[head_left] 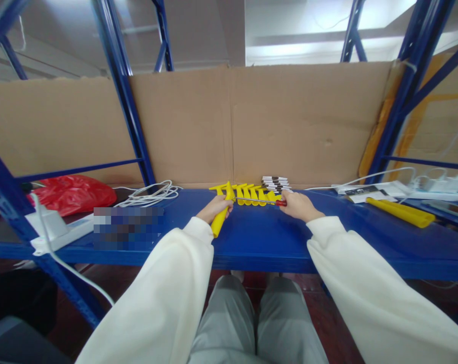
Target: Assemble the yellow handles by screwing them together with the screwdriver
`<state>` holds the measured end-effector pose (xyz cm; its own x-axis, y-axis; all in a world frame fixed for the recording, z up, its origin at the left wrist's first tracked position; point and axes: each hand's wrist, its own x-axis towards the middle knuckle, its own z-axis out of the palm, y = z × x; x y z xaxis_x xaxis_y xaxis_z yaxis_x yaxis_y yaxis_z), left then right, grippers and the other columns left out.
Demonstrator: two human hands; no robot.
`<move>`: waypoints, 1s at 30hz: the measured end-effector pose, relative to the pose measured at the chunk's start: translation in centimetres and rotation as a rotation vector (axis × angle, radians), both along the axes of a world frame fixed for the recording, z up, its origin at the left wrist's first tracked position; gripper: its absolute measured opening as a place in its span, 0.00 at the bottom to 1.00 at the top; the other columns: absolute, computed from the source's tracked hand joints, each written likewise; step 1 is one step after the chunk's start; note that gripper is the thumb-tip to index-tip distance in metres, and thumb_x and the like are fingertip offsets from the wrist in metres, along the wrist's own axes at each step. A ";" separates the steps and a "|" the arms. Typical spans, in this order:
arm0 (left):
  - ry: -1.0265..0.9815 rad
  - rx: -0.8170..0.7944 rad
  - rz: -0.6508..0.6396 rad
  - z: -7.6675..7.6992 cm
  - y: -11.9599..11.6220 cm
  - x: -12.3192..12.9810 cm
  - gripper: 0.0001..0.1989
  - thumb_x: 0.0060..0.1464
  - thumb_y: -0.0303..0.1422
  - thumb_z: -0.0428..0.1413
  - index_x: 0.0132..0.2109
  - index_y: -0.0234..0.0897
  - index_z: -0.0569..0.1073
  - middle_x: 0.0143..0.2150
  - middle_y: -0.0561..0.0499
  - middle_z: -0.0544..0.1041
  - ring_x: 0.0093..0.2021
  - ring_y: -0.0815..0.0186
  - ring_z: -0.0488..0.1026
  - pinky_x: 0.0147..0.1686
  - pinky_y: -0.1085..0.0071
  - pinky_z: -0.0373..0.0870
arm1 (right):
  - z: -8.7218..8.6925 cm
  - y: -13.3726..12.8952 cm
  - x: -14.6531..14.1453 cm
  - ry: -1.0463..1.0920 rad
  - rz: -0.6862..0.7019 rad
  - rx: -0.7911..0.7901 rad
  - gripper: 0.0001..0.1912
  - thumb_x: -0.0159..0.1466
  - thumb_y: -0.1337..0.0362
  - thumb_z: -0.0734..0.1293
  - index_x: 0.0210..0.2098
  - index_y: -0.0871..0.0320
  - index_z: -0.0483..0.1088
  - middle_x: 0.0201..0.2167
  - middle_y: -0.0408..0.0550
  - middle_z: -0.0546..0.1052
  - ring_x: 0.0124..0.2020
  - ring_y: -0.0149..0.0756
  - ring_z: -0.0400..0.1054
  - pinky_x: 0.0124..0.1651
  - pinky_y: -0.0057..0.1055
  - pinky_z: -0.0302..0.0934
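My left hand (216,208) is closed around a yellow plastic piece (220,222), whose thick handle-like end points down toward me and whose narrower head sticks up above my fingers. In my right hand (297,206) is a screwdriver (281,203) with a red handle, gripped with the fingers wrapped round it. Its thin metal shaft runs left, almost level, to the yellow piece at my left hand. Whether the tip sits in a screw is too small to tell. Behind the shaft, several similar yellow pieces (253,194) lie in a row on the blue shelf (262,237).
A stack of small white-and-dark packets (275,183) lies by the cardboard wall (282,121). On the left are coiled white cable (153,194), a power strip (67,232) and a red plastic bag (75,194). A long yellow part (401,212) lies at right, near more cables.
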<state>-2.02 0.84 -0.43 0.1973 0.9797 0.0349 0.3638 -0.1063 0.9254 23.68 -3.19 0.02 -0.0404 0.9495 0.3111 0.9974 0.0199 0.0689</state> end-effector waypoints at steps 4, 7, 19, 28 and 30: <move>-0.003 0.004 0.002 0.0 0.1 -0.1 0.12 0.46 0.20 0.50 0.19 0.36 0.64 0.13 0.55 0.65 0.12 0.74 0.60 0.14 0.78 0.59 | -0.1 0.1 0.0 -0.005 0.036 0.000 0.16 0.65 0.62 0.61 0.47 0.63 0.73 0.48 0.62 0.78 0.49 0.48 0.74 0.48 0.34 0.63; -0.005 -0.001 0.014 0.0 0.0 0.0 0.11 0.45 0.20 0.50 0.19 0.36 0.64 0.13 0.55 0.64 0.12 0.73 0.60 0.15 0.77 0.60 | -0.1 0.2 0.1 -0.016 0.063 0.025 0.14 0.65 0.64 0.61 0.44 0.64 0.75 0.50 0.63 0.76 0.50 0.46 0.73 0.49 0.32 0.62; 0.004 -0.001 -0.011 -0.1 0.2 -0.1 0.12 0.46 0.20 0.50 0.19 0.36 0.64 0.14 0.56 0.64 0.12 0.73 0.60 0.15 0.77 0.60 | -0.4 0.5 0.3 -0.012 0.055 -0.058 0.16 0.66 0.63 0.60 0.45 0.64 0.75 0.48 0.63 0.78 0.49 0.48 0.74 0.49 0.34 0.62; 0.006 -0.010 -0.016 -0.1 0.1 0.0 0.13 0.49 0.20 0.49 0.20 0.36 0.64 0.14 0.56 0.64 0.12 0.73 0.59 0.14 0.77 0.57 | -0.3 0.3 0.2 0.022 0.010 -0.025 0.18 0.65 0.62 0.62 0.51 0.63 0.71 0.44 0.61 0.80 0.46 0.48 0.75 0.44 0.34 0.63; 0.004 -0.006 -0.018 -0.2 0.2 -0.1 0.12 0.48 0.20 0.49 0.20 0.36 0.64 0.14 0.56 0.65 0.12 0.73 0.59 0.14 0.77 0.58 | -0.4 0.4 0.3 0.037 0.027 -0.031 0.17 0.64 0.62 0.63 0.49 0.62 0.72 0.44 0.59 0.81 0.45 0.47 0.75 0.44 0.33 0.63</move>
<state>-2.11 1.08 -0.63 0.2146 0.9763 0.0283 0.3655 -0.1071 0.9246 23.99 -2.83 -0.36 -0.0551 0.9575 0.2831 0.9984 0.0482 0.0311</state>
